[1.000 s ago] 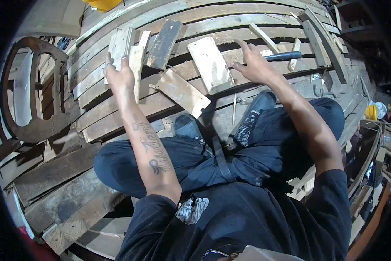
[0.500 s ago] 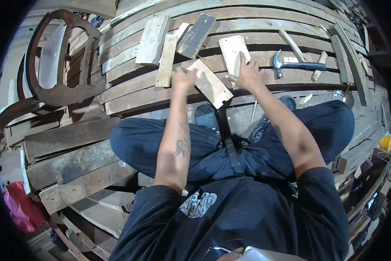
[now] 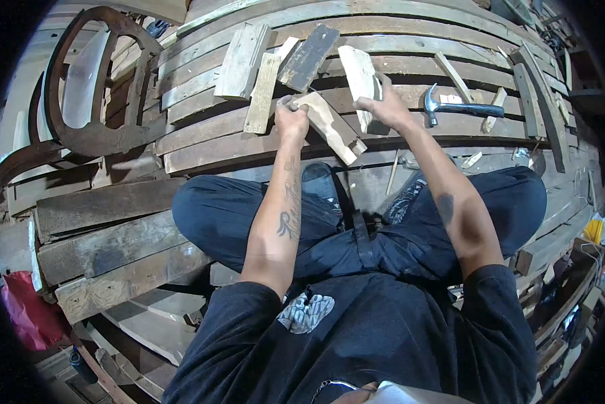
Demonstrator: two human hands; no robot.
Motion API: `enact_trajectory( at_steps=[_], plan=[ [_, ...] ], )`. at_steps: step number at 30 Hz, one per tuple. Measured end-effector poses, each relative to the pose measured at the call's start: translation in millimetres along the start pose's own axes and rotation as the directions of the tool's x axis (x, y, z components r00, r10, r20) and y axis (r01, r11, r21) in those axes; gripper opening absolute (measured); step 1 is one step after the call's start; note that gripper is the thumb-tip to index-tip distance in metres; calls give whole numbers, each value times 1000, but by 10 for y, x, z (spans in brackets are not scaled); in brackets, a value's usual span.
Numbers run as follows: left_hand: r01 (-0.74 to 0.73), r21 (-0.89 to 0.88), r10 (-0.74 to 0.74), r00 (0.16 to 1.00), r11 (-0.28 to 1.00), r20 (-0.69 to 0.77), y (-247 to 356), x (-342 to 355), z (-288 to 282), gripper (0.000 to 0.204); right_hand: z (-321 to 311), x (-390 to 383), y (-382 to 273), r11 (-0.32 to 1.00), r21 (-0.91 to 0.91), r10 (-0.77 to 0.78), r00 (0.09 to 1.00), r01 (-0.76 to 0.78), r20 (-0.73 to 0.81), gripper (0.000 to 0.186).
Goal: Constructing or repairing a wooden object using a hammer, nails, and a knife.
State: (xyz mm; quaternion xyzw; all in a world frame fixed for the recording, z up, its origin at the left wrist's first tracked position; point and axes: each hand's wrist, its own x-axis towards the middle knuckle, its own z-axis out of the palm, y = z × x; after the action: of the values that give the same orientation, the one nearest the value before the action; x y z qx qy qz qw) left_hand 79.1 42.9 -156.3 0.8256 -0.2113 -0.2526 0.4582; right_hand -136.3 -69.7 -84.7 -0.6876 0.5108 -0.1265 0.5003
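Observation:
My left hand (image 3: pixel 291 117) is closed on the upper left end of a short wood block (image 3: pixel 330 129) with a pale, rough-edged face. This block slants down toward the right above my shoes. On its right, my right hand (image 3: pixel 386 108) grips the right side of a pale wood block (image 3: pixel 358 75), thumb on the near side, and the block stands tilted on its edge. Just left of my left hand lies a narrow wood strip (image 3: pixel 263 93). A dark painted board piece (image 3: pixel 308 57) and a thick pale block (image 3: pixel 242 60) rest beyond it.
A claw hammer (image 3: pixel 464 108) with a dark handle lies at the right, by thin wood offcuts (image 3: pixel 454 75). A curved dark wooden frame (image 3: pixel 63 81) stands at the left. Slatted planks (image 3: pixel 215 145) with gaps form the surface. A pink bag (image 3: pixel 33 311) sits at lower left.
Both hands have tilted their blocks, so more of the side faces shows. My left hand has shifted slightly right, and its fingers have closed on the left block's end.

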Motion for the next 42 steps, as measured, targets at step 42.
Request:
enact_trajectory(
  at_steps=[42],
  plan=[
    [-257,47,239,942,965,236,885,5,-789,78,161,59,-218,971,143,-198,980,193,24,76]
  ],
)
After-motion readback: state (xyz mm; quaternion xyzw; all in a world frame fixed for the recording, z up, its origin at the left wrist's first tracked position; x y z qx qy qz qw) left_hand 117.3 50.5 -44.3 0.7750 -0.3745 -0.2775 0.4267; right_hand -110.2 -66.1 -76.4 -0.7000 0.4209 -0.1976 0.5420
